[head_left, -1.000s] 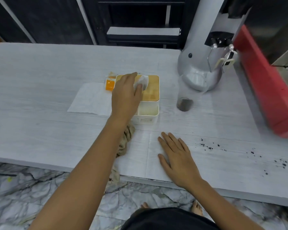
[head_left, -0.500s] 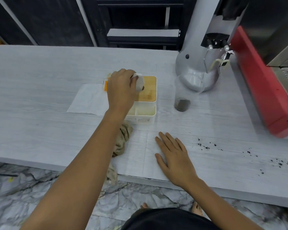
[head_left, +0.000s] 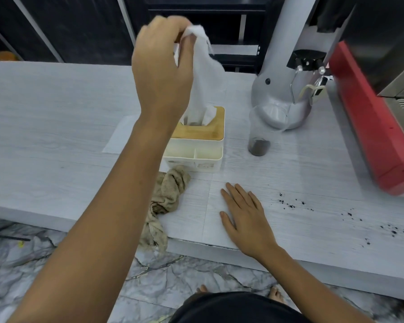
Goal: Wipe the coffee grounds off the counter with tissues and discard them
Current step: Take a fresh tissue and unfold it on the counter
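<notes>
The left hand (head_left: 163, 66) is raised above the counter (head_left: 56, 127), fingertips bunched and pinching the upper end of a white tissue (head_left: 201, 73). The tissue is thin, soft and creased; it hangs below the fingers in a narrowing sheet whose lower end still sits in the slot of the tissue box (head_left: 196, 141), directly beneath the hand. The box is a cream rectangular plastic body with rounded corners, a flat light-wood lid and open front compartments.

The right hand (head_left: 245, 217) lies palm down on the counter, fingers straight and slightly spread, holding nothing. The counter surface is pale grey with a fine wood-grain pattern. To the right of this hand, loose coffee grounds (head_left: 289, 203) lie as small dark specks, a first cluster near the fingers and further specks well beyond it toward the counter's near edge.

Left of the right hand, a crumpled beige cloth (head_left: 168, 194) with a coarse weave lies just in front of the box and droops over the counter edge. A flat white paper sheet (head_left: 119, 138) lies behind the left forearm. Beyond the right hand stands a clear cylindrical cup (head_left: 259, 138) with dark grounds at its base, just in front of a smooth silver grinder (head_left: 280, 96). A glossy red machine (head_left: 371, 127) stands farther right.
</notes>
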